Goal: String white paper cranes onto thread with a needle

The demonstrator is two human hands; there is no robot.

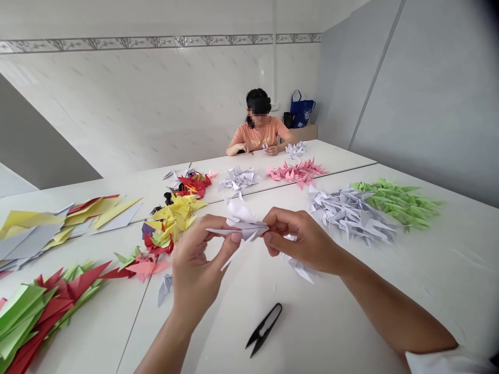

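Observation:
Above the middle of the white table, a white folded paper crane is held between my two hands. My left hand pinches its left side between thumb and fingers. On the other side, the thumb and fingertips of my right hand are closed on its right end. Behind the held crane, more white paper shows; I cannot tell whether it is part of it. A few white folded pieces lie below my right hand. Black thread snips rest on the table nearer to me.
White cranes and green cranes are heaped at right, pink ones farther back. Yellow cranes lie left of centre. Red and green folded papers and flat sheets spread leftward. A person sits across, handling paper.

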